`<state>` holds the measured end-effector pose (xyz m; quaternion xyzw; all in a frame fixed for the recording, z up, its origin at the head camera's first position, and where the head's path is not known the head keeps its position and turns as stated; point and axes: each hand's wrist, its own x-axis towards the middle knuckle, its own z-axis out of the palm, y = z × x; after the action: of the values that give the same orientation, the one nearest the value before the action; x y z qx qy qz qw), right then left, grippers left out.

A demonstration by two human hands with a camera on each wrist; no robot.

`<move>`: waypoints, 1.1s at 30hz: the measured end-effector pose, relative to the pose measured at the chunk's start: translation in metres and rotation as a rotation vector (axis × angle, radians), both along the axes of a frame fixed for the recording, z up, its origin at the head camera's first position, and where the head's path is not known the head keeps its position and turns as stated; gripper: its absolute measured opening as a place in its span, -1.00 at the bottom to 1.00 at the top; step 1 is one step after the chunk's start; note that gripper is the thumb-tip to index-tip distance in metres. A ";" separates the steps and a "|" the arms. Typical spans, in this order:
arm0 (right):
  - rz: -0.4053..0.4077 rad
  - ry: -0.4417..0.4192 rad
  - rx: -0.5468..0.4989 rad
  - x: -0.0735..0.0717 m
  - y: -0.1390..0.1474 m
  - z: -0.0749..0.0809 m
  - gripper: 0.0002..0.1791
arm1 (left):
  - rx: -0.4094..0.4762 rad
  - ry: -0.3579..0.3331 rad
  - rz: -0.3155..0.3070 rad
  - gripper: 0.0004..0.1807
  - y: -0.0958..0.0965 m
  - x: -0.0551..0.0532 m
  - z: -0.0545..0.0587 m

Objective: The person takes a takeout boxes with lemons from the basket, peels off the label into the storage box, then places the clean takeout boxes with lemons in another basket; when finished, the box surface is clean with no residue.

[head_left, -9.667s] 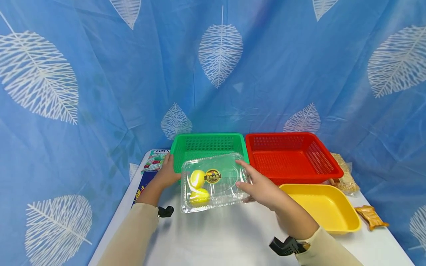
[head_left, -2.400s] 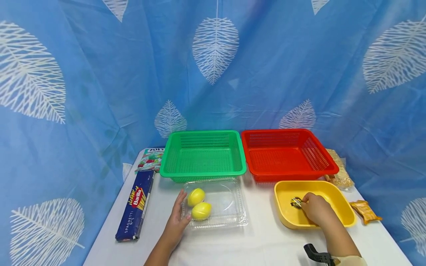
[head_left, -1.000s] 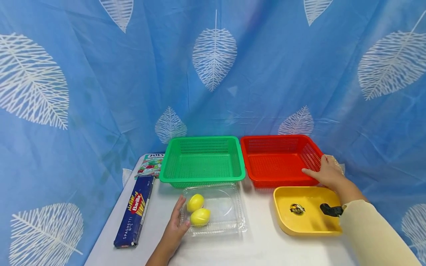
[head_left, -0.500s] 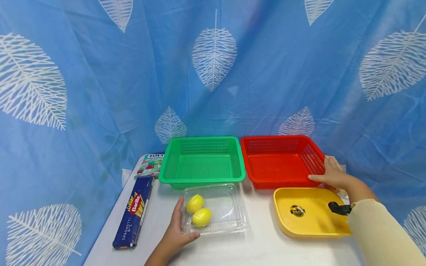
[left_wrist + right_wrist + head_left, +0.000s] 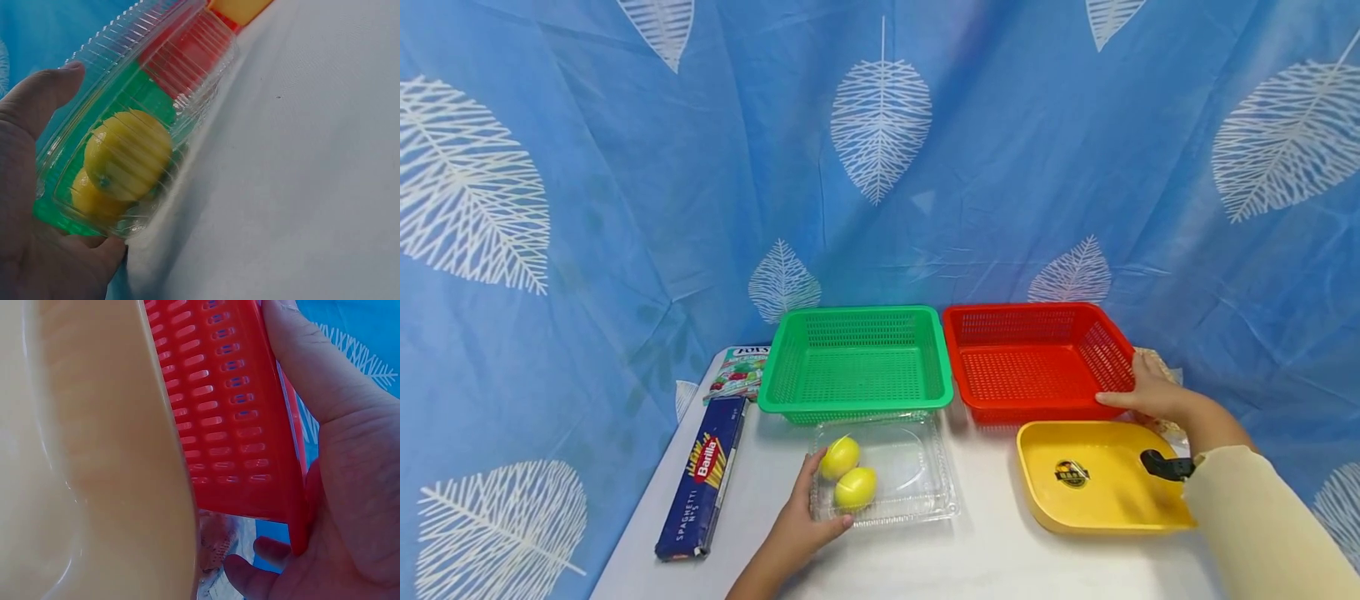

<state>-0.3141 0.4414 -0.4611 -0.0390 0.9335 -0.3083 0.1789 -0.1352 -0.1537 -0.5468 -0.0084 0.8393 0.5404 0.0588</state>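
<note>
At the left end of a clear plastic container [image 5: 898, 471], my left hand [image 5: 797, 521] grips its corner, thumb on the near side. Inside are two yellow lemons [image 5: 855, 488], which show through the ribbed wall in the left wrist view. My right hand [image 5: 1153, 398] holds the right front corner of the red basket [image 5: 1037, 412]. In the right wrist view its fingers [image 5: 250, 578] curl below the red rim. A yellow basin [image 5: 1105, 518] stands just in front, with a black and gold label [image 5: 1071, 474] inside. My right sleeve hides the basin's right end.
A green basket [image 5: 857, 406] stands behind the container, beside the red one. To the left lie a blue spaghetti box [image 5: 703, 479] and a colourful packet [image 5: 739, 372]. A clear bag [image 5: 1172, 429] sits partly hidden behind my right hand.
The container, formerly held up, now rests on the table. Its label is now in the yellow basin. My right hand went from the basin to the red basket; lately both hands barely moved.
</note>
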 end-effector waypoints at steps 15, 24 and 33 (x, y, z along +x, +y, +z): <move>0.002 0.004 0.015 0.001 0.000 -0.004 0.55 | 0.090 -0.003 0.065 -0.13 -0.001 0.008 0.002; -0.017 0.000 -0.017 -0.002 0.001 -0.005 0.55 | 0.091 -0.024 0.060 -0.11 -0.003 0.014 0.013; -0.017 0.016 -0.011 -0.001 -0.001 -0.003 0.54 | 0.099 -0.025 0.036 -0.02 0.006 0.019 0.021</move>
<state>-0.3155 0.4401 -0.4642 -0.0344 0.9335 -0.3145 0.1688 -0.1164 -0.1480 -0.5257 -0.0274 0.8103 0.5823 0.0600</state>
